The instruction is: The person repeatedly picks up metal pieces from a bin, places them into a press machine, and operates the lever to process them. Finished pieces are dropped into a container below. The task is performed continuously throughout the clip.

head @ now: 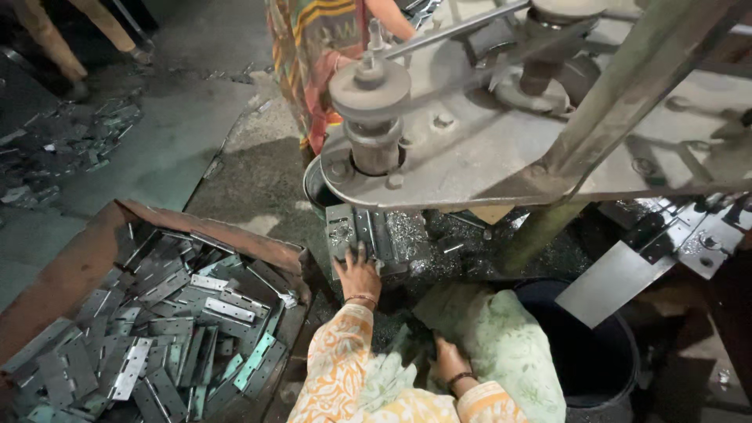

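Hinges – dull grey metal, some shiny; box rusty, rough; drill press matt grey cast metal; cloth pale green, soft; floor rough concrete.

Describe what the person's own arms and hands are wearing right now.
Both arms wear long, loose sleeves in orange and white with a swirling floral print. The left hand has a thin bangle at the wrist. The right hand has a dark bangle at the wrist. No gloves; fingers are bare.
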